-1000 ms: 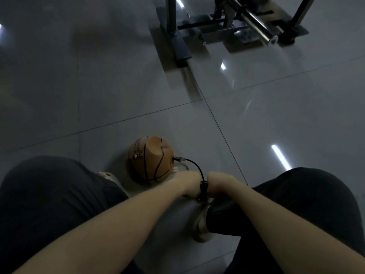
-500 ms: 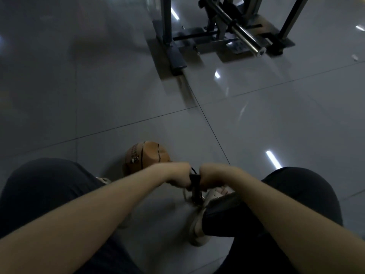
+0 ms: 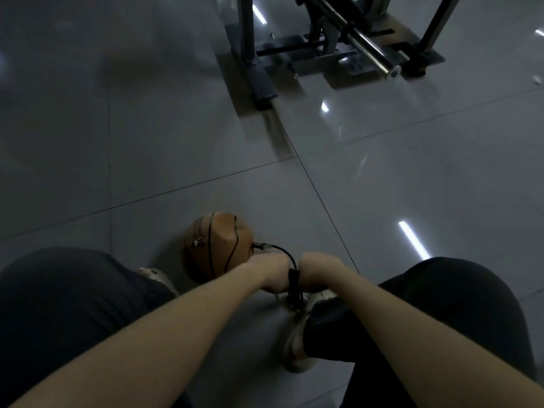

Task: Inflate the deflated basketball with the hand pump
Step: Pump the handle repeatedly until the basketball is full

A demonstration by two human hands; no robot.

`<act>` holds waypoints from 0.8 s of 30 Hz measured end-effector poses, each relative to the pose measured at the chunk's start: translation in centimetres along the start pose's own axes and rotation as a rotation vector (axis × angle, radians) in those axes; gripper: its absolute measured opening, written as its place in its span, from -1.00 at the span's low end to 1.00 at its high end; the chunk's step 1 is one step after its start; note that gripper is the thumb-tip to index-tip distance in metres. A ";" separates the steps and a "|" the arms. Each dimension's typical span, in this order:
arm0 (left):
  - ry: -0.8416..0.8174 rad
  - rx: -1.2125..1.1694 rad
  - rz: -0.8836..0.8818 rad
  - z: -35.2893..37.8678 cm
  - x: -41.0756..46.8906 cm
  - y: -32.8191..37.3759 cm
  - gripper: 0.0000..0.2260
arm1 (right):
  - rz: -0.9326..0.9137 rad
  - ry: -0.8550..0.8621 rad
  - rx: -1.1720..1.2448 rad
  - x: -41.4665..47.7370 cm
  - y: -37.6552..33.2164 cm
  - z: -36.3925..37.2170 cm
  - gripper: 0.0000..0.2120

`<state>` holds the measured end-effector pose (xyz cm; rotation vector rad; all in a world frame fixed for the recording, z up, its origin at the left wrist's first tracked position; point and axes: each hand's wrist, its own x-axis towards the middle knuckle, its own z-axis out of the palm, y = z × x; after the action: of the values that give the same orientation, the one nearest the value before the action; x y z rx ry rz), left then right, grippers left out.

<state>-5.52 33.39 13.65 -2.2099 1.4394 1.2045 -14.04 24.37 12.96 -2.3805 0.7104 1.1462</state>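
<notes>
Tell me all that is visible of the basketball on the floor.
The basketball is orange-brown with black seam lines and looks leather-like. It is partly deflated: its top is dented into flat, creased faces. It lies on the grey tiled floor, close in front of the person. A thin black hose is plugged into its right side and runs to the pump. The left hand hides part of its near edge.

Glossy grey tiled floor [image 3: 412,187] with a bright streak of reflected light [image 3: 413,244]; at upper right, a dark metal exercise frame [image 3: 263,83] carrying a chrome bar [image 3: 368,48].
</notes>
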 end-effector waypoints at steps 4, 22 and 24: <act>0.002 -0.047 -0.016 3.5 0.3 -0.6 -0.79 | -0.001 -0.030 0.003 1.1 -0.4 2.9 -0.79; 0.186 -0.066 0.047 -9.8 -6.0 0.1 -0.83 | 0.004 -0.006 0.173 -7.9 -1.1 -10.8 -0.89; 0.196 -0.068 0.031 -10.6 -5.5 0.0 -0.84 | -0.004 0.017 0.172 -7.5 -1.1 -11.5 -0.90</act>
<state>-1.13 30.69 24.47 -2.4185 1.5302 1.0872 -10.53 20.89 25.83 -2.2495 0.7772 1.0208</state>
